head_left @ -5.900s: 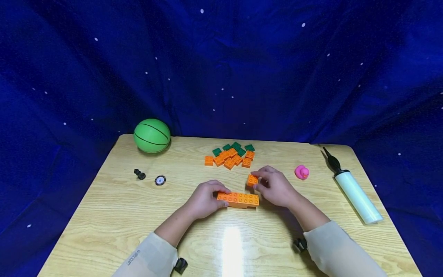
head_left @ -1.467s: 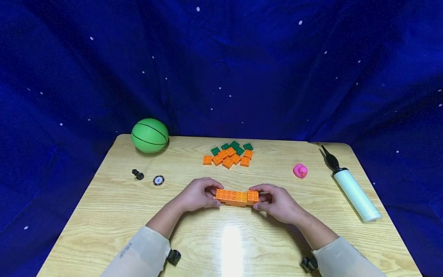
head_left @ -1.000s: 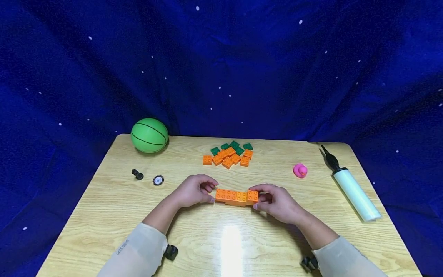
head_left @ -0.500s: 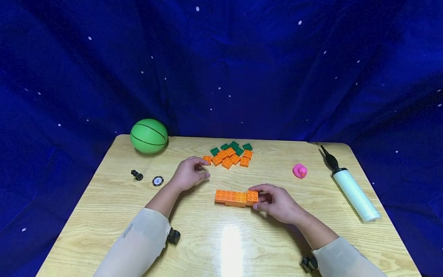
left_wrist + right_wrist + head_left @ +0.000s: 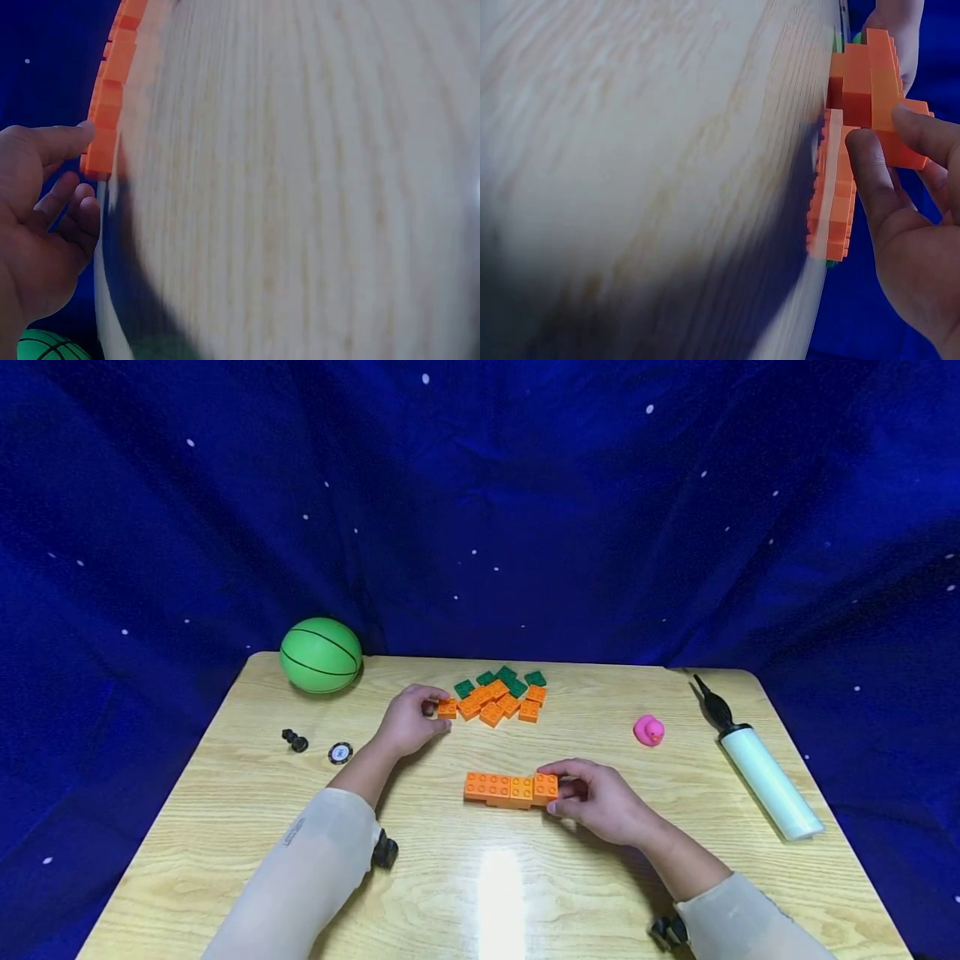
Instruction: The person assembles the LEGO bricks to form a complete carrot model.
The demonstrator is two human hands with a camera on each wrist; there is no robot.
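On the table [image 5: 450, 893]: orange bar [image 5: 512, 789] at right hand [image 5: 600, 797]; orange brick [image 5: 447, 712] at left hand [image 5: 408, 722].
Right hand pinches the right end of the bar, thumb on the near side, fingers on the far side; the bar extends crosswise near mid-table, closer to the person than the brick; left hand has its fingers curled about the brick, thumb at the near side, firmness of the pinch not discernible; the brick sits at the left edge of the loose orange bricks [image 5: 492, 713]; green bricks [image 5: 507, 674] lie along their far side; green ball [image 5: 320, 656] rests at the far left corner; pink duck [image 5: 648, 730] and pump [image 5: 765, 777] are at right; 1 round chip [image 5: 341, 752] lies left of the left hand.
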